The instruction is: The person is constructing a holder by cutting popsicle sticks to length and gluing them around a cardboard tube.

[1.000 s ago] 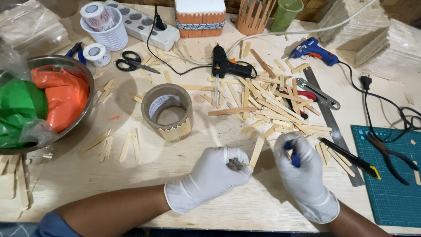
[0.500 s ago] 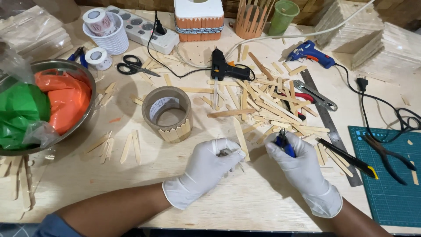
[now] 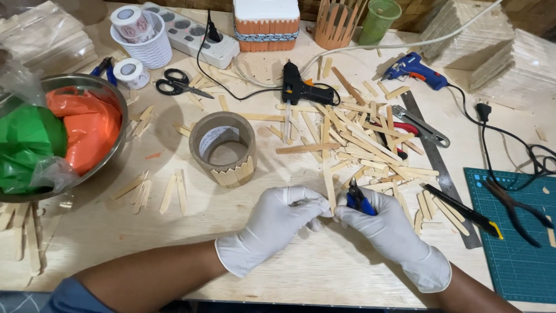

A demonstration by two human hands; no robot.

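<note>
At six o'clock on the wooden surface (image 3: 145, 243), two gloved hands meet over a craft stick.

Left hand (image 3: 275, 223) has its fingers closed around the lower end of a thin wooden stick (image 3: 329, 188), which rises toward twelve o'clock from the fingertips. Right hand (image 3: 394, 232), touching the left at its three o'clock side, has its fingers closed on blue-handled cutters (image 3: 359, 203), whose tips sit just beside the stick. A heap of loose sticks (image 3: 359, 145) lies at one o'clock of the hands. A cardboard ring (image 3: 223, 148) edged with sticks stands at eleven o'clock, a black glue gun (image 3: 298, 87) beyond it, and a metal bowl (image 3: 110, 95) of green and orange bags at ten o'clock.
</note>
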